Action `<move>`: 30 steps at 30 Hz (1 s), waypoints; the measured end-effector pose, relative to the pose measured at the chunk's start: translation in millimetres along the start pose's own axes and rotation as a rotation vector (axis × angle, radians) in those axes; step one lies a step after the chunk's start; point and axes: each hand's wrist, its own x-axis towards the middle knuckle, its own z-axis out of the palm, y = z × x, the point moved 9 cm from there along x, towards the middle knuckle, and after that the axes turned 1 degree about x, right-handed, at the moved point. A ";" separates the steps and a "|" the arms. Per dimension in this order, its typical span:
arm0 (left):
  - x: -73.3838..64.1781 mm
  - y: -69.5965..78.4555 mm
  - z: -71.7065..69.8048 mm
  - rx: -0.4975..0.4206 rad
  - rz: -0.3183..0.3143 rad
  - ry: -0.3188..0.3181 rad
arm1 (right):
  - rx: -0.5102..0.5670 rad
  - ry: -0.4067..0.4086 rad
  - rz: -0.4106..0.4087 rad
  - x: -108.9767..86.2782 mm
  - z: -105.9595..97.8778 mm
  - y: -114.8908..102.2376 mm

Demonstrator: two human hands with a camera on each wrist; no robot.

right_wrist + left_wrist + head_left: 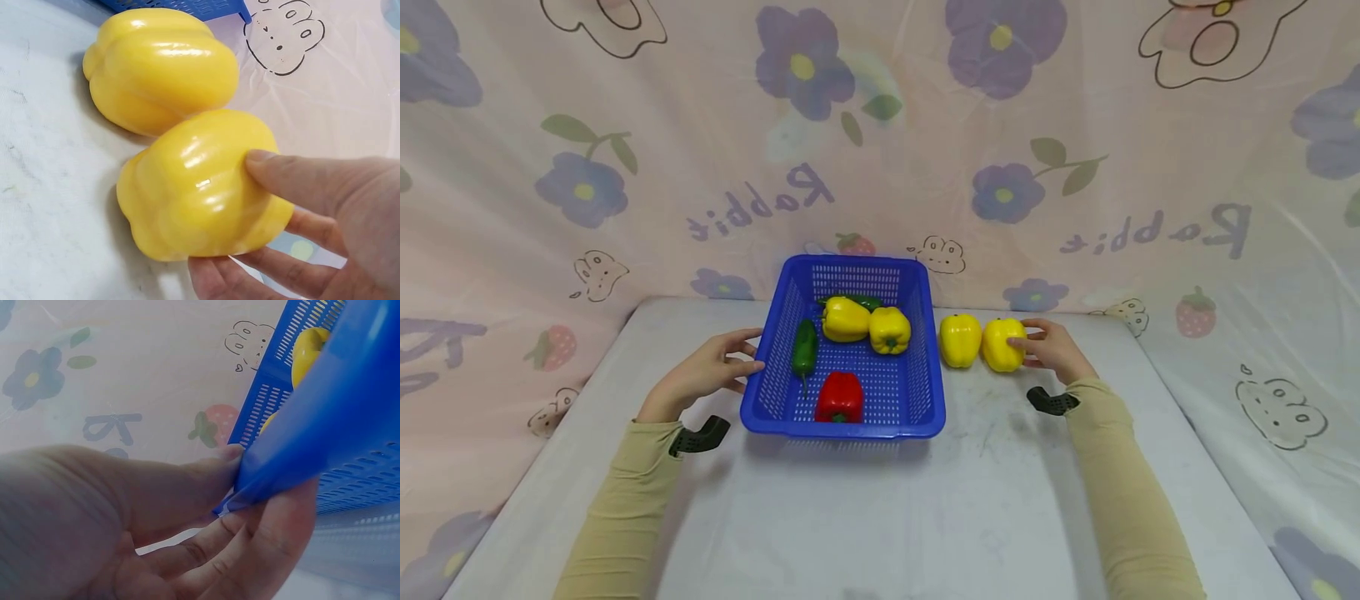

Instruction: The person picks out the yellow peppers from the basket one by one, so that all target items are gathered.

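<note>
My left hand [711,367] grips the left rim of a blue plastic basket [934,392], thumb over the edge and fingers beneath it in the left wrist view. Inside lie two yellow bell peppers, one on its side [846,320] and one facing front [890,331]. A red bell pepper [839,397] sits near the front wall, a green chili pepper [805,347] at the left and another [865,302] at the back. Right of the basket, my right hand [1051,348] holds a yellow bell pepper [206,187] between thumb and fingers. Another yellow bell pepper [162,69] stands beside it.
Everything rests on a white-covered table [880,525]. A patterned cloth [895,167] with flowers and rabbits hangs along the back and sides. Dark wrist mounts [700,435] sit at both sleeve cuffs.
</note>
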 end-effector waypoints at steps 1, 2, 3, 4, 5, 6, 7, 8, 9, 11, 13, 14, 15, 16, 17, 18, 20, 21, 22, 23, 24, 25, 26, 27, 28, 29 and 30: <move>0.0 -0.1 0.0 0.000 0.000 0.000 | 0.000 -0.001 -0.002 0.1 -0.1 0.3; 0.1 -0.1 0.0 -0.001 0.002 0.001 | 0.000 -0.002 -0.003 0.1 -0.3 0.4; 0.1 -0.1 0.0 -0.002 0.002 0.001 | 0.001 -0.003 -0.005 -0.2 -0.4 0.2; 0.1 -0.1 0.0 -0.003 0.003 0.002 | 0.003 -0.005 -0.006 -0.4 -0.4 0.0; 0.1 0.0 0.1 -0.004 0.003 0.002 | 0.004 -0.004 -0.006 -0.7 -0.5 -0.2; 0.1 0.1 0.1 -0.004 0.004 0.003 | 0.005 -0.005 -0.006 -1.0 -0.5 -0.5; 0.1 0.2 0.2 -0.004 0.004 0.003 | 0.004 -0.004 -0.005 -1.3 -0.3 -0.6; 0.2 0.2 0.3 -0.005 0.004 0.003 | 0.004 -0.004 -0.002 -1.5 0.0 -0.6; 0.1 0.4 0.4 -0.007 0.004 0.004 | 0.006 -0.004 0.001 -1.7 0.6 -0.5; -0.1 0.7 0.7 -0.010 0.004 0.004 | 0.008 -0.002 0.010 -1.6 1.7 0.2; -0.3 0.7 0.9 -0.012 0.006 0.005 | 0.003 -0.003 0.013 -2.1 3.3 0.6; -0.4 0.7 1.0 -0.013 0.007 0.005 | 0.004 -0.003 0.016 -2.2 3.9 0.7; -0.4 0.7 1.1 -0.014 0.008 0.005 | 0.008 0.000 0.018 -2.3 4.3 1.0; -0.3 0.5 1.0 -0.013 0.010 0.005 | 0.008 0.004 0.019 -2.3 4.6 1.2; -0.3 0.4 1.1 -0.014 0.011 0.004 | 0.009 0.007 0.020 -2.4 4.7 1.3; -0.3 0.3 1.0 -0.014 0.012 0.003 | 0.010 0.009 0.020 -2.7 4.8 1.2; -0.2 0.0 0.9 -0.014 0.013 0.003 | 0.016 0.019 0.025 -2.4 4.5 1.5; -0.2 -0.1 0.8 -0.012 0.013 0.004 | 0.016 0.024 0.028 -2.3 4.2 1.6; -0.2 -0.3 0.8 -0.013 0.013 0.004 | 0.012 0.028 0.029 -2.3 4.1 1.6; -0.1 -0.3 0.8 -0.015 0.012 0.003 | 0.007 0.031 0.031 -2.2 3.9 1.6; 0.0 -0.5 0.8 -0.015 0.011 0.004 | 0.004 0.034 0.034 -2.2 3.8 1.5; 0.1 -0.5 0.8 -0.015 0.011 0.004 | 0.001 0.037 0.036 -2.1 3.7 1.4; 0.2 -0.4 0.9 -0.016 0.010 0.003 | -0.001 0.041 0.039 -2.0 3.5 1.4; 0.3 -0.4 0.9 -0.014 0.010 0.003 | -0.003 0.044 0.042 -2.0 3.3 1.3; 0.4 -0.4 1.0 -0.014 0.010 0.002 | -0.002 0.047 0.043 -2.0 3.2 1.2; 0.4 -0.5 1.0 -0.012 0.010 0.002 | -0.001 0.049 0.045 -2.1 3.1 1.0; 0.5 -0.5 0.8 -0.009 0.010 0.003 | 0.002 0.050 0.046 -2.2 3.1 0.8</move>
